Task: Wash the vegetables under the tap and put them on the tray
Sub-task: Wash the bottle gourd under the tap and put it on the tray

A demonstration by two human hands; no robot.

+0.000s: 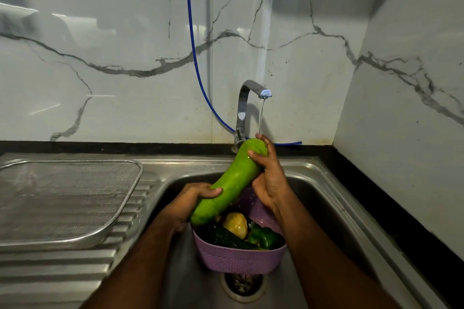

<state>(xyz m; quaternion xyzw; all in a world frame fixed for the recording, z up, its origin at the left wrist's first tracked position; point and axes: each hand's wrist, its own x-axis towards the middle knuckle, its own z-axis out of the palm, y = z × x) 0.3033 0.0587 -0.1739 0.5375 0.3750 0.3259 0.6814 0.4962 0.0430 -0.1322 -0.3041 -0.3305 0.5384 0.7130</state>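
Both hands held a long green bottle gourd (232, 180) tilted over the steel sink (313, 183), its upper end under the thin stream from the tap (247, 105). The left hand (193, 202) gripped the lower end; the right hand (270, 175) wrapped the upper part. Below sat a purple basket (238, 257) with a potato (235, 224), a green pepper (265, 237) and a dark cucumber (228, 238). A mesh tray (62, 200) rested on the drainboard at left.

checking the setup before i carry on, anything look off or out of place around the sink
Nothing stands out. Both hands hold the long green gourd under the running tap, the purple basket of vegetables sits upright in the sink, and the mesh tray lies flat on the drainboard.
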